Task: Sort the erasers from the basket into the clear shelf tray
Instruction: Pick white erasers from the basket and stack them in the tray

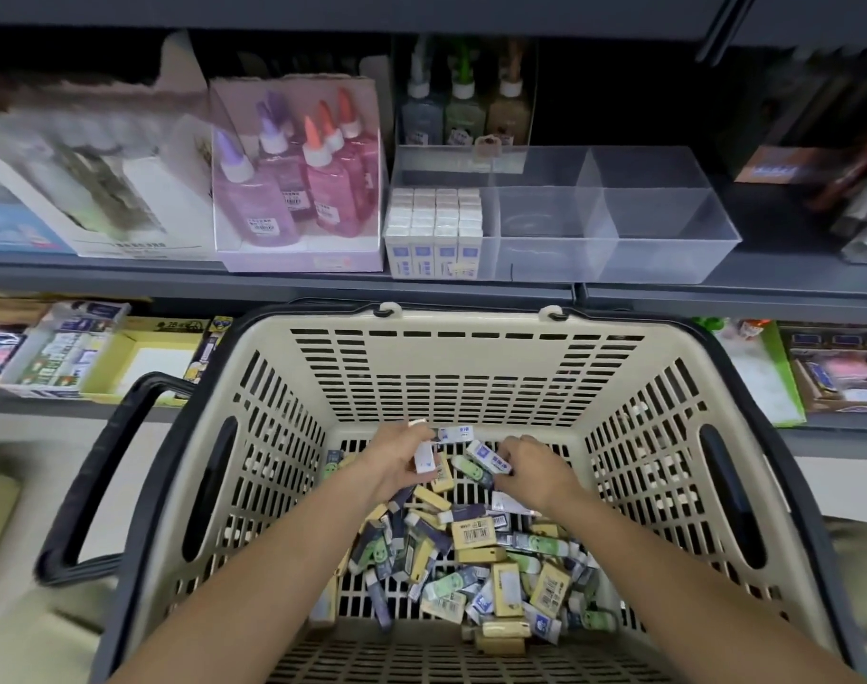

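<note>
By the beige plastic basket's (pixel 471 372) far wall, left hand (pixel 397 459) and right hand (pixel 532 473) each pinch white erasers (pixel 490 460) (clear plastic shelf tray (pixel 668 261) one compartment full, heap remains).

No wording can be read with certainty. Barcode stickers are seen on several erasers (pixel 473 534) in the basket (pixel 441 367), but the digits are blurred. White price stickers are carried by the glue bottles (pixel 273 209) on the far left, too small to be made out. Blue print is shown on the white packs (pixel 434 251) in the clear tray (pixel 668 259), and dark characters on the yellow box (pixel 175 333) at lower left, all illegible.
</note>
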`<state>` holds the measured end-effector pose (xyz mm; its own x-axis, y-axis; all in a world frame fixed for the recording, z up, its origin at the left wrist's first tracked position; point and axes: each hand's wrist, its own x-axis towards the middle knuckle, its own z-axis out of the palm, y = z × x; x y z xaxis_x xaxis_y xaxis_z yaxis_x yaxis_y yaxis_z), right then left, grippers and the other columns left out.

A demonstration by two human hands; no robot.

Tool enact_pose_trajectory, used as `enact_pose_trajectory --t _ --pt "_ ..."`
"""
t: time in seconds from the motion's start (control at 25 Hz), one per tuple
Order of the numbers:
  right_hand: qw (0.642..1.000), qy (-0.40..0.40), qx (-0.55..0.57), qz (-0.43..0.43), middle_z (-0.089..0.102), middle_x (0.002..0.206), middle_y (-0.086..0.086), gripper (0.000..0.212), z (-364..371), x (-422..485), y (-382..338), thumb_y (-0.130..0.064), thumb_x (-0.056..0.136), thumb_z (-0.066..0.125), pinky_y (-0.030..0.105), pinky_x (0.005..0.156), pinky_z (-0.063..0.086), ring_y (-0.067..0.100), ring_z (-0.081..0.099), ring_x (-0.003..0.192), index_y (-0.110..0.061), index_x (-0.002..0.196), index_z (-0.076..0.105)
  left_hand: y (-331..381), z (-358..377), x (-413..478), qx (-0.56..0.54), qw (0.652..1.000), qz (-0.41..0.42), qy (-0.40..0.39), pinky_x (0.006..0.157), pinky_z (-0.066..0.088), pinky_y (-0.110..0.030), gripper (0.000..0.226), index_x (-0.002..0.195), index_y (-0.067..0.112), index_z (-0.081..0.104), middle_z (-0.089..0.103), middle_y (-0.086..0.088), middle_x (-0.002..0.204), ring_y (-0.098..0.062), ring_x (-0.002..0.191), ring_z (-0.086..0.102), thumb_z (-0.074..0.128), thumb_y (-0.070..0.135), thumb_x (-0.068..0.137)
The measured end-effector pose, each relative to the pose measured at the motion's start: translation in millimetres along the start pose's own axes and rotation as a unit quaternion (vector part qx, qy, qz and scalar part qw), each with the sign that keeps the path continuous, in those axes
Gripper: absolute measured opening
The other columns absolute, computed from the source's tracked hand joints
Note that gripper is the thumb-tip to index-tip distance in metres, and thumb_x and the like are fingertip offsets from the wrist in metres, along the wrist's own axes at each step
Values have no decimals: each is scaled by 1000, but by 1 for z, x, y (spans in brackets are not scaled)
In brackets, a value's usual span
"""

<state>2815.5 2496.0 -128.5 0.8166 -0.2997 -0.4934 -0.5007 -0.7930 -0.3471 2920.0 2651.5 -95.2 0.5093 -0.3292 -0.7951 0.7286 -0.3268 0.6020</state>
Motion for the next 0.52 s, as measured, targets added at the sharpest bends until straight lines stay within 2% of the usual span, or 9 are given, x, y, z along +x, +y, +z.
enact_pose_trajectory --t 0.08,0.2,0.28,0.32,0.36,0.4,0.44,0.52 --pt "995 14 101 -14 60 88 0 22 -1 -6 -11 -33 82 65 29 65 44 19 58 81 -16 94 57 -6 5 1 -3 1000 -19 -8 74 54 -35 23 113 0 52 59 -13 89 -22 79 58 53 7 92" --pt "966 -11 248 -74 55 76 -10 18 3 -10 -38 -31 79 70 16 59 42 7 54 70 -23 88 57 -12 8 0 -41 996 -30 -77 82 55 -37 33 113 0 52 63 -17 109 -23 94 63 66 9 84" --pt "940 -42 322 -108 61 73 -13 10 -2 -5 -48 -28 79 71 12 63 45 -2 57 66 -31 83 62 -12 4 1 -58 996 -12 -64 69 57 -35 27 105 8 52 65 -15 105 -22 87 64 67 11 84" --pt "933 -35 341 -107 66 74 -14 9 -7 0 -48 -26 81 69 15 68 49 -3 60 68 -34 81 65 -10 0 2 -58 997 -1 -46 62 56 -33 23 104 9 52 66 -13 99 -21 82 64 66 10 85" --pt "940 -6 328 -92 68 79 -14 8 -11 5 -46 -25 84 66 20 73 52 -1 62 75 -33 83 66 -8 -5 3 -53 998 6 -30 59 55 -32 20 102 9 53 66 -11 94 -20 80 64 64 9 86" --pt "961 35 267 -65 69 89 -12 8 -13 11 -42 -23 87 62 26 78 52 4 63 83 -28 90 67 -6 -11 4 -48 999 7 -20 59 54 -32 17 100 10 54 65 -9 91 -19 79 63 64 7 86" --pt "982 68 169 -40 68 100 -6 16 -11 16 -39 -19 90 57 29 80 51 11 62 90 -22 102 66 -5 -18 6 -44 999 4 -16 60 54 -32 16 98 11 55 65 -9 91 -19 81 63 63 5 86" --pt "996 76 14 -35 60 119 4 32 -1 21 -35 -12 92 48 32 83 50 22 58 103 -16 122 57 -7 -26 9 -39 999 -11 -15 63 54 -32 19 99 11 57 66 -10 94 -20 86 64 62 -1 84"
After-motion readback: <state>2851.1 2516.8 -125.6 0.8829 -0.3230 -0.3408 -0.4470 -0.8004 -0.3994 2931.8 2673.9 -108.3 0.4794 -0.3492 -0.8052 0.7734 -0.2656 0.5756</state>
